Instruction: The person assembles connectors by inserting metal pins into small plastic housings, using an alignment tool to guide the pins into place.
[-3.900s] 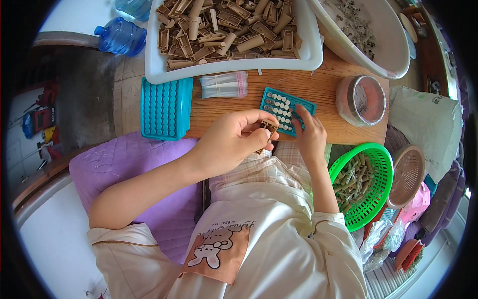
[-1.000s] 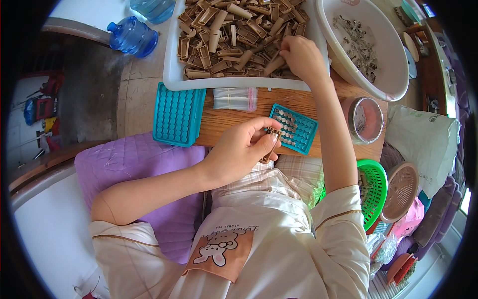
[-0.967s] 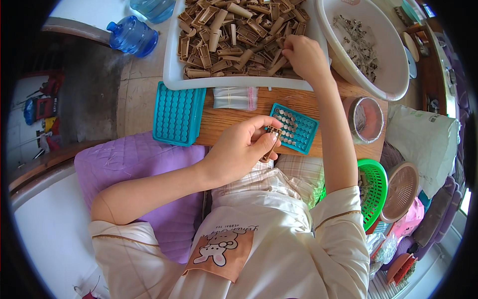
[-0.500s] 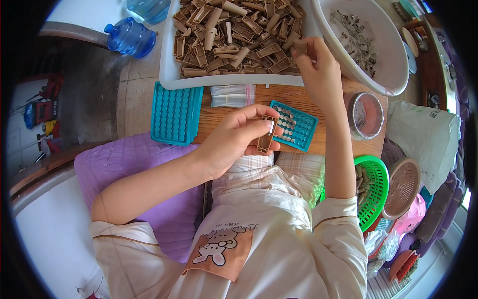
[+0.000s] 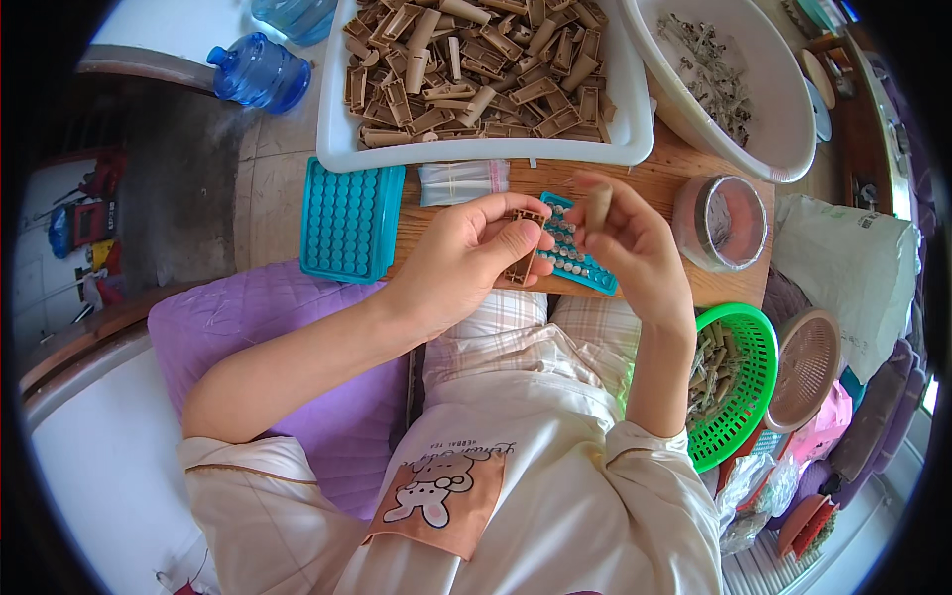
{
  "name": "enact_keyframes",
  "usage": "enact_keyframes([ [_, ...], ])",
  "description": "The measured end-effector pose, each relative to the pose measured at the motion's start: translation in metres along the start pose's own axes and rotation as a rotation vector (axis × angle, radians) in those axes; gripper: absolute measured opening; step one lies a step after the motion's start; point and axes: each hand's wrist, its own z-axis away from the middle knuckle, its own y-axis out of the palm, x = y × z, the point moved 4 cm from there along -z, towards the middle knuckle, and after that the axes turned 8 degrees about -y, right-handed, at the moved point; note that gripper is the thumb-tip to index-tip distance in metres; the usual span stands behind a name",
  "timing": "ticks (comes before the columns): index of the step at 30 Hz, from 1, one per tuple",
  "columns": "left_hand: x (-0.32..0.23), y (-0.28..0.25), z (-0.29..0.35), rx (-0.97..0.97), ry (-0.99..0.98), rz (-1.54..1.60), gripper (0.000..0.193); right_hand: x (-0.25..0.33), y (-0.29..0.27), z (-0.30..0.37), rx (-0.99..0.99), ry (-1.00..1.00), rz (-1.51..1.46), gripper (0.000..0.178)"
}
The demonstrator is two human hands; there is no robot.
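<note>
My left hand point(image 5: 466, 253) grips a brown plastic casing half point(image 5: 520, 260), its hollow side up and the thumb pressed over its upper part. Close beside it, my right hand point(image 5: 640, 248) pinches a second tan casing half point(image 5: 598, 206), rounded back showing, between thumb and fingers. The two pieces are apart. Beneath and between the hands lies a teal tray point(image 5: 601, 283) with small silvery round pieces in its pockets, partly covered by the right hand. Beyond both hands, a white tub point(image 5: 486, 157) holds a heap of similar brown casing halves.
A stack of teal trays point(image 5: 349, 223) and clear plastic bags point(image 5: 463, 183) lie on the wooden table point(image 5: 416, 226). To the right are a wrapped round container point(image 5: 729, 223), a large white basin point(image 5: 783, 149) with small metallic parts, and a green basket point(image 5: 756, 377) of tan pieces.
My right hand has come back from the tub's near right corner toward my left hand, bringing a casing half. My left thumb now covers the white piece seen in its casing.
</note>
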Motion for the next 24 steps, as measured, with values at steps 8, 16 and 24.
enact_keyframes([
  [8, 0.000, 0.000, -0.001, -0.007, 0.058, -0.002, 0.029, -0.003, 0.009, 0.027, -0.075, -0.086, 0.105, 0.039],
  [16, -0.010, 0.002, 0.002, -0.055, 0.214, -0.117, 0.031, -0.001, 0.026, 0.046, -0.320, -0.226, -0.112, 0.029],
  [24, -0.015, 0.002, 0.007, -0.068, 0.225, -0.068, 0.034, -0.003, 0.034, 0.043, -0.339, -0.224, -0.123, 0.027],
])
